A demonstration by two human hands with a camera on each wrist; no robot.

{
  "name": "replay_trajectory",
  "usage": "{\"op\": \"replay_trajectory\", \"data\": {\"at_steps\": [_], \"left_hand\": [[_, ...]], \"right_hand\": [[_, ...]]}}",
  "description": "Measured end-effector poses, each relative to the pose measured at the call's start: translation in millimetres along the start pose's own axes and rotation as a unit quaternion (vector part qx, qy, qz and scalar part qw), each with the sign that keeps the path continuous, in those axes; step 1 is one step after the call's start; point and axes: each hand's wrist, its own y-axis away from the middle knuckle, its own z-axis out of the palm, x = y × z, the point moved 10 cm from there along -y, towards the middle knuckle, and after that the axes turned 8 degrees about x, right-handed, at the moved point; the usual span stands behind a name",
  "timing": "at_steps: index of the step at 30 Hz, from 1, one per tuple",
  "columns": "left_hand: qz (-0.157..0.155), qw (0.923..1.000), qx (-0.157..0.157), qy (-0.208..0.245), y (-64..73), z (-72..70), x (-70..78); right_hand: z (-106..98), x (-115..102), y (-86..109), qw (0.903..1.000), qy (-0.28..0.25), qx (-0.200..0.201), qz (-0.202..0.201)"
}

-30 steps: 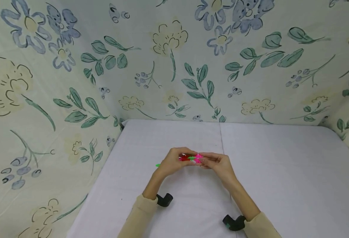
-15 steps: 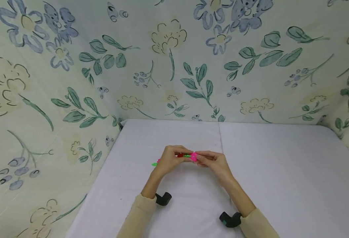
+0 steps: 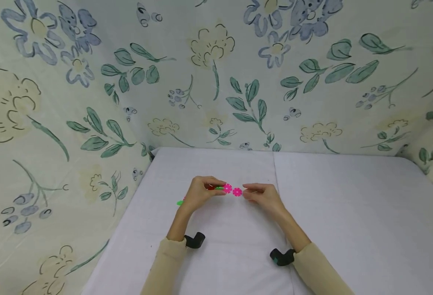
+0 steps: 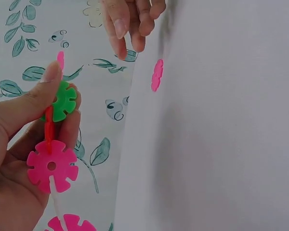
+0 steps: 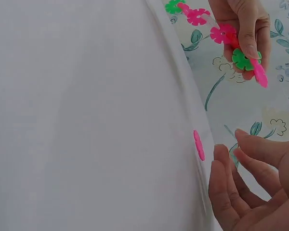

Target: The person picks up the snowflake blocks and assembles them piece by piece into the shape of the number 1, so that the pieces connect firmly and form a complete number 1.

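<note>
My left hand (image 3: 198,192) pinches a chain of interlocking plastic snowflake discs by its front end. In the left wrist view a green disc (image 4: 65,101) sits between thumb and fingers, joined to a red one, a pink disc (image 4: 52,166) and a white one. At the chain's tip a pink disc (image 3: 227,188) sticks out beyond the fingertips. A separate pink disc (image 5: 198,145) shows edge-on in the gap between the hands, apart from both. My right hand (image 3: 262,194) is beside it, fingers loosely bent and spread from the thumb, holding nothing.
A white cloth covers the table (image 3: 334,213), with a seam running front to back. Floral fabric (image 3: 209,82) hangs behind and at the sides. Black wrist-worn cameras (image 3: 283,257) sit at both sleeve cuffs.
Both hands were together at the pink disc; now they are apart. The left hand moved left with the chain. The right hand has let go of a pink disc, now loose between them.
</note>
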Motion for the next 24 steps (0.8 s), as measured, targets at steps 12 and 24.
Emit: {"op": "replay_trajectory", "data": {"at_steps": [12, 24], "left_hand": [[0.006, 0.9999, -0.005, 0.014, -2.6, -2.5, -4.6], [0.005, 0.9996, -0.013, 0.024, -1.9, 0.0, -7.2]], "right_hand": [[13, 17, -26.5, 0.9989, 0.042, 0.020, 0.009], [22, 9, -31.7, 0.9891, 0.144, 0.032, -0.010]]}}
